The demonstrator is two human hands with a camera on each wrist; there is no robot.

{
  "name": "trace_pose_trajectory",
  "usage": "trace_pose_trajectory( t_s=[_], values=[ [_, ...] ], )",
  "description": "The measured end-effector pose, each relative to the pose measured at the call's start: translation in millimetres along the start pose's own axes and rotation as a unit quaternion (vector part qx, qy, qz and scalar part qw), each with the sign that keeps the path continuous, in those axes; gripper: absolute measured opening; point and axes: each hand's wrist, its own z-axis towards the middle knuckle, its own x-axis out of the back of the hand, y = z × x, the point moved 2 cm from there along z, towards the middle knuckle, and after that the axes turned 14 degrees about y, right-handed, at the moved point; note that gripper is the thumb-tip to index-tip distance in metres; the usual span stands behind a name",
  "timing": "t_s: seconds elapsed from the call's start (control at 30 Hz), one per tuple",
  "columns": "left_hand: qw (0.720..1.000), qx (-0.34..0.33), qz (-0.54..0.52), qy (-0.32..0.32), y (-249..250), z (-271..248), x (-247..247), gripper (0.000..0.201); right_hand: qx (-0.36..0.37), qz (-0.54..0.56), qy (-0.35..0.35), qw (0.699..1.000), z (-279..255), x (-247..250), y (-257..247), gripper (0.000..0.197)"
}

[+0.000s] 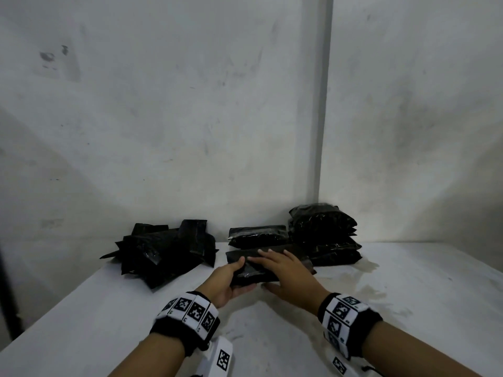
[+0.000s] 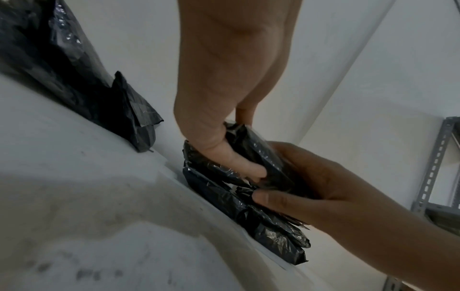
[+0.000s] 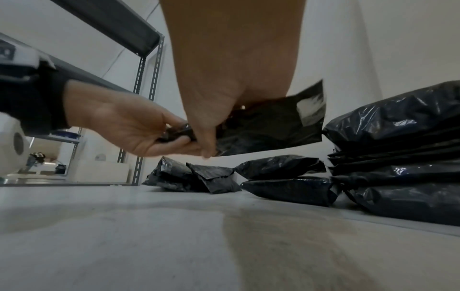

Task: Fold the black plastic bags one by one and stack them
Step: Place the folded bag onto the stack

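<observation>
A folded black plastic bag [image 1: 254, 272] is held a little above the white table [image 1: 109, 308]. My left hand [image 1: 235, 276] grips its left end, thumb on top and fingers under. My right hand [image 1: 285, 269] lies over its top with the fingers stretched across and the thumb under the near edge. In the right wrist view the held bag [image 3: 268, 126] hangs clear of the table. A loose pile of black bags [image 1: 166, 251] lies to the left. A low folded stack [image 1: 258, 236] sits just behind the hands, and a taller stack [image 1: 324, 235] stands to its right.
The wall runs close behind the piles, with a corner behind the tall stack. A grey metal shelf rack [image 3: 147, 98] stands off to the left of the table. The table's left edge [image 1: 54, 317] slants toward me.
</observation>
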Motion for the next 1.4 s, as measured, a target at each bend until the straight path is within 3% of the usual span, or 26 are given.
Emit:
trace_pose_trajectory(
  t_s=[0.17,0.33,0.43,0.5,0.6,0.63,0.7,0.77,0.83,0.87,0.97,1.07,1.2,1.27,1.33,1.4],
  values=[
    [0.999,-0.005,0.034,-0.015,15.3,10.5,3.9,0.043,0.019,-0.004,0.069,0.997,18.6,-15.4,10.8,0.055],
    [0.996,-0.024,0.079,0.033,24.8,32.3,12.8,0.066,0.029,-0.012,0.141,0.99,47.1,-13.1,21.1,0.054],
    [0.977,-0.069,0.187,0.071,27.4,43.3,16.4,0.057,0.037,-0.031,0.168,0.985,73.3,-14.2,23.9,0.055],
    [0.938,-0.124,0.313,0.086,28.5,51.8,18.6,0.037,0.036,-0.047,0.177,0.982,94.2,-19.9,29.1,0.053],
    [0.832,-0.169,0.525,0.06,29.4,66.2,21.0,0.024,0.026,-0.078,0.195,0.977,125.2,-33.6,39.3,0.05],
    [0.812,-0.166,0.558,0.042,31.2,66.8,19.9,0.019,0.027,-0.091,0.195,0.976,135.0,-39.0,43.3,0.05],
    [0.788,-0.159,0.595,0.01,31.6,72.2,20.5,0.028,0.002,-0.112,0.162,0.98,149.9,-49.5,53.6,0.047],
    [0.797,-0.155,0.583,0.011,28.1,82.1,25.1,0.011,-0.044,-0.13,0.061,0.989,154.4,-65.1,68.6,0.047],
    [0.819,-0.164,0.55,0.024,26.0,90.9,30.7,0.029,-0.116,-0.095,-0.063,0.987,147.7,-81.4,80.4,0.063],
    [0.825,-0.163,0.54,0.03,25.0,93.4,35.2,0.032,-0.147,-0.065,-0.093,0.983,142.3,-87.8,82.2,0.068],
    [0.843,-0.173,0.508,0.035,30.5,98.0,47.0,0.036,-0.168,-0.036,-0.058,0.983,133.9,-98.1,83.7,0.06],
    [0.866,-0.19,0.458,0.058,40.7,104.5,60.9,0.021,-0.165,-0.046,0.012,0.985,138.5,-96.6,70.6,0.057],
    [0.88,-0.233,0.385,0.15,51.5,113.9,85.0,0.033,-0.098,-0.012,0.086,0.991,156.2,-106.2,21.2,0.04],
    [0.885,-0.232,0.354,0.194,53.6,113.8,95.1,0.031,-0.068,0.023,0.076,0.995,163.7,-120.1,-7.3,0.036],
    [0.894,-0.218,0.32,0.226,52.5,115.8,105.6,0.032,-0.07,0.045,0.054,0.995,171.5,-139.9,-28.9,0.044],
    [0.903,-0.202,0.294,0.238,51.5,112.7,111.2,0.019,-0.087,0.089,0.021,0.992,179.0,-156.2,-42.8,0.057]
  ],
)
